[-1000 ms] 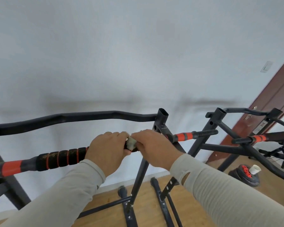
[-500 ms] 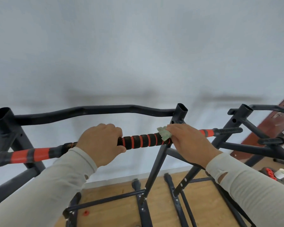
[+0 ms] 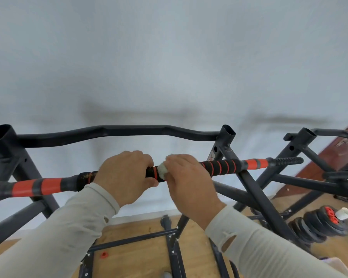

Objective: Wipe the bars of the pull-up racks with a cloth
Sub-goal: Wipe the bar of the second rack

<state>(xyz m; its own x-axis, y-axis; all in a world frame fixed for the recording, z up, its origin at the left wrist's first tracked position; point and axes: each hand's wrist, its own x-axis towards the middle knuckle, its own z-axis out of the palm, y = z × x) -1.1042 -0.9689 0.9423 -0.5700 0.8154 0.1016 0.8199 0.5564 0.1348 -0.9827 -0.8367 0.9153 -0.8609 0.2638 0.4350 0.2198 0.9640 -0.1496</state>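
Note:
A black and orange padded bar [image 3: 221, 167] runs across the near side of the black pull-up rack [image 3: 117, 132]. My left hand [image 3: 127, 173] grips this bar near its middle. Right beside it, my right hand [image 3: 186, 177] holds a small pale cloth [image 3: 162, 171] wrapped against the bar. The two hands nearly touch. Most of the cloth is hidden under my right fingers.
A second black rack [image 3: 301, 141] stands to the right, with a brown door [image 3: 344, 149] behind it. Black weight plates [image 3: 317, 225] with a red collar lie on the wooden floor [image 3: 141, 255] at lower right. A white wall [image 3: 169, 67] is close behind the racks.
My right hand has slid the cloth leftwards along the padded bar, from near the right upright to beside my left hand. My left hand keeps its grip.

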